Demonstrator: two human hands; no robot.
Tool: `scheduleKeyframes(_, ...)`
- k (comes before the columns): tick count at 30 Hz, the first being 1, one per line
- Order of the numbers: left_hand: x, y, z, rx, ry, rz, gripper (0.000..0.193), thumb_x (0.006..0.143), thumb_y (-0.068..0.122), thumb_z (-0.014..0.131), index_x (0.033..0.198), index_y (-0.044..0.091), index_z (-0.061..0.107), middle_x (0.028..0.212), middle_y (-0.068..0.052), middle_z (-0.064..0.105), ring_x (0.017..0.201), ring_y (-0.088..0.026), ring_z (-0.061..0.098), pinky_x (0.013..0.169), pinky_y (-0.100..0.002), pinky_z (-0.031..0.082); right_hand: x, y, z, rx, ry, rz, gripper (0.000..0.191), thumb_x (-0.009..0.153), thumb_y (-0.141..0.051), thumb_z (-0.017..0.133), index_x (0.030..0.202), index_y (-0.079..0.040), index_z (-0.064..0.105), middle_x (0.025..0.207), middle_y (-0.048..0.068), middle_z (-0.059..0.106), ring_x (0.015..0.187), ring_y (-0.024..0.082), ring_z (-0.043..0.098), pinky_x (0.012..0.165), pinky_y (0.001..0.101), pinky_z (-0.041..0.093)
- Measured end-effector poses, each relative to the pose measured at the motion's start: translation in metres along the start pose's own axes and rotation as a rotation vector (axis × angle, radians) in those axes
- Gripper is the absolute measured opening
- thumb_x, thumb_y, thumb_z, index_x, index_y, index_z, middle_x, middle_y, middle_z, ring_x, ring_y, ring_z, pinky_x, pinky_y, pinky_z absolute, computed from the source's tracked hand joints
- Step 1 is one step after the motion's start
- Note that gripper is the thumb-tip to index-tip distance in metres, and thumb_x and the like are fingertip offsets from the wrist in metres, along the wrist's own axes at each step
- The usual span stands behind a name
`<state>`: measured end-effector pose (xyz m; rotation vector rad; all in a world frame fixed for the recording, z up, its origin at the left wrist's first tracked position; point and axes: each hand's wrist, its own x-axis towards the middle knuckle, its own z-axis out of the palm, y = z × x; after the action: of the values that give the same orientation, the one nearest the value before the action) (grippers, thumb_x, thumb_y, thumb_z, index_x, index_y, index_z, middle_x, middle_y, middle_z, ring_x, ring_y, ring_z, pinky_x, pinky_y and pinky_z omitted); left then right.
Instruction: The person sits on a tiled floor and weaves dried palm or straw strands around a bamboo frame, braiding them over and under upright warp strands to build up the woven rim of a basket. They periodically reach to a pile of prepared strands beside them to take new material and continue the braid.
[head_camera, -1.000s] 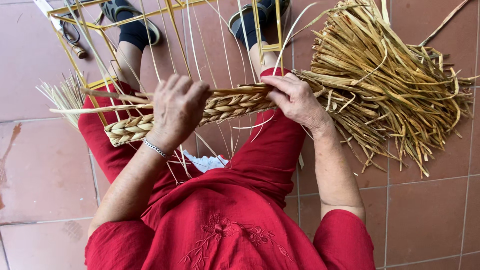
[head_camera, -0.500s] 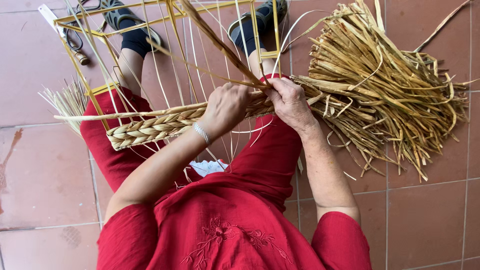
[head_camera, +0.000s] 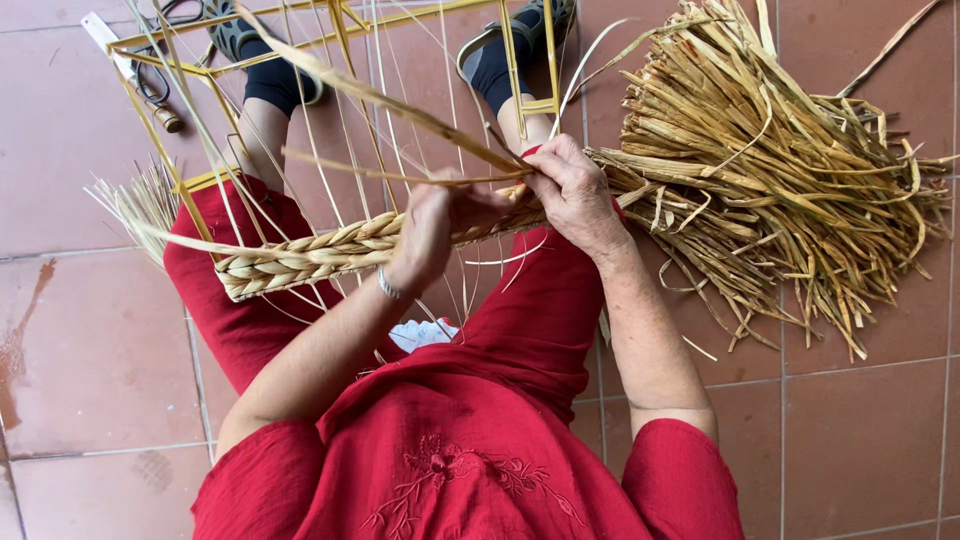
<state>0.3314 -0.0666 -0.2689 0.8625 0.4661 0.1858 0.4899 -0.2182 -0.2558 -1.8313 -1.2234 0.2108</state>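
Terracotta tiled floor (head_camera: 880, 440) under straw pile (head_camera: 790, 180) and scissors (head_camera: 150, 75)

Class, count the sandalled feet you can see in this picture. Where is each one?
2. One sandalled foot is at the top left behind the yellow frame; the other foot is at top centre.

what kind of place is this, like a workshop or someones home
Probably a home patio or yard used for handcraft rather than a fitted workshop: a reddish tiled floor, a loose pile of dried straw lying on it, and a yellow wire frame with a braid.
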Motion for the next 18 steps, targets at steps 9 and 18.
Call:
scheduleKeyframes(9, -0.039, 0.012, 0.013, 0.617, -0.229, 0.319, 0.038, 0.106, 0.027, 0.058, 0.136, 0.004, 0.064, 0.137, -0.012, 0.068, 0.126, -0.022, 0.067, 0.11, -0.035, 0.053, 0.006, 0.001, 0.01, -0.063, 0.027, -0.032, 0.013, 0.085, 0.0, 0.079, 0.095, -0.004, 0.071, 0.091, 0.009, 0.071, 0.091, 0.025, 0.069, 0.082, 0.037, 0.056)
scheduleKeyframes(18, 0.003, 0.023, -0.011, 1.776, 0.012, 0.822, 0.055, 0.085, 0.032, 0.082, 0.132, 0.011, 0.064, 0.162, -0.016, 0.034, 0.149, -0.039, 0.03, 0.121, -0.069, 0.011, 0.0, -0.018, 0.001, -0.089, -0.064, -0.004, 0.015, 0.086, -0.003, 0.079, 0.098, -0.002, 0.07, 0.092, 0.011, 0.069, 0.09, 0.028, 0.066, 0.081, 0.0397, 0.053)
